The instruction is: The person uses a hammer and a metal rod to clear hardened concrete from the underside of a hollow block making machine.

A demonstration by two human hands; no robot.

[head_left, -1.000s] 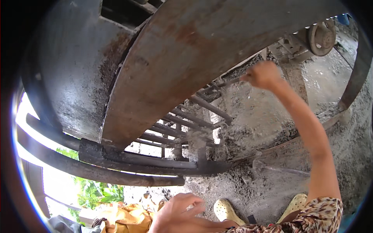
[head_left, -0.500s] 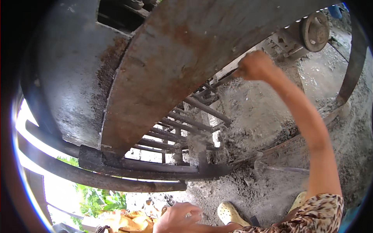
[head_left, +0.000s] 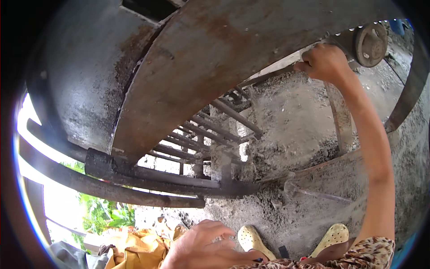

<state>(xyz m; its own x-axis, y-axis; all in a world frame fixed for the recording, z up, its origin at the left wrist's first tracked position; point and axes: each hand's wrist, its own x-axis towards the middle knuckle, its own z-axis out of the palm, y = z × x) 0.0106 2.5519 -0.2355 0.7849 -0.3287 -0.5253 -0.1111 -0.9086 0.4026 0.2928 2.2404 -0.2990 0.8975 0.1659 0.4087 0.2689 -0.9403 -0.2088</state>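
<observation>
My right hand [head_left: 326, 64] reaches far out at the upper right, its fingers closed at the end of a thin dark bar [head_left: 271, 77]. The bar runs along the lower edge of a big rusty curved metal sheet [head_left: 192, 76], and its far part is hidden by the sheet. My left hand [head_left: 201, 244] is low in front of me, fingers loosely bent and apart, holding nothing. Beside it lies a yellow-orange cloth or sheet [head_left: 139, 249].
Below the sheet are several metal grate bars [head_left: 235, 117] and thick dark pipes [head_left: 112, 190]. A round wheel [head_left: 371, 45] stands at the upper right. A hammer-like tool [head_left: 313, 193] lies on the grey, dusty ground near my yellow clogs [head_left: 330, 240]. An upright flat strip [head_left: 339, 119] stands beside my right forearm.
My right hand has moved up and to the right, and more of the dark bar shows. My left hand has come slightly higher and farther into view. The whole view has shifted a little.
</observation>
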